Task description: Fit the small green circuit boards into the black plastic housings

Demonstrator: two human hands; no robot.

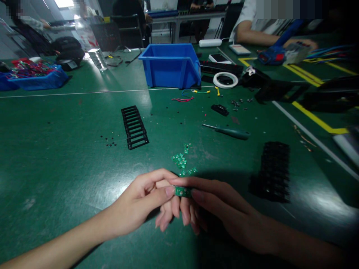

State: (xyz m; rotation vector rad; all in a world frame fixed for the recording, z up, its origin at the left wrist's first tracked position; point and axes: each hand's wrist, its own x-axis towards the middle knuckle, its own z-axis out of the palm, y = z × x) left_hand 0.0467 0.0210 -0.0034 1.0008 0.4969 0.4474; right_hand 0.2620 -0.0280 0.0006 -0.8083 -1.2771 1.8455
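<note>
A small green circuit board strip (183,191) is pinched between both hands near the table's front. My left hand (148,198) grips its left end with thumb and fingers. On the other end, my right hand (221,201) holds it the same way, the thumb and index finger pressed to it. Just beyond the fingertips lies a loose pile of small green boards (180,160). A black ladder-like frame (135,127) rests to the left, with several tiny black pieces (111,142) beside it. To the right sits a stack of black parts (275,172), partly in shadow.
Behind are a green screwdriver (231,132), a blue bin (171,67), red wires (183,99), screws (238,102) and a white ring (225,80). A bottle (97,56) and a blue tray of wires (39,80) stand left. Across the table, a person's arm (260,37) is beside a blue tool (273,55).
</note>
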